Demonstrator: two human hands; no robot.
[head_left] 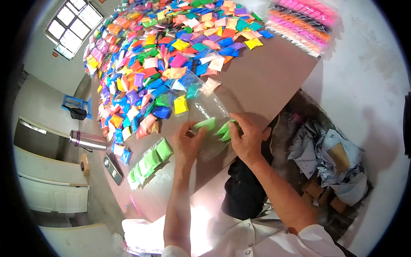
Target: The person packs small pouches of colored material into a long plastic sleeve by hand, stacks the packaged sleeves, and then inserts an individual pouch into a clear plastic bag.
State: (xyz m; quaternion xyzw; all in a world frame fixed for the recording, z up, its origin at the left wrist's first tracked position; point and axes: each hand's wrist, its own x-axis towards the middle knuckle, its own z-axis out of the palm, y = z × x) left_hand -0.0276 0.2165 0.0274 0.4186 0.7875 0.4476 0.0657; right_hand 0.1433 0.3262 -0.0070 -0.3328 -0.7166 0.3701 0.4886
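Observation:
My left hand (186, 141) is closed, thumb and fingers pinching a light green packet (205, 124). Between the fingers of my right hand (247, 139) are brighter green packets (224, 130); how many cannot be made out. A clear plastic bag (207, 105) lies on the table at both hands, its open end hard to tell. Left of my left wrist, a row of light green packets (150, 163) rests on the tabletop, overlapping one another. A yellow packet (180, 104) lies just beyond my left hand.
A large heap of coloured packets (171, 49) covers the table's far and left parts. Bundled coloured strips (302, 23) lie at the far right corner. A phone (112, 169) and steel flask (88, 140) are at the left edge. Crumpled wrappings (334, 158) fill the floor at right.

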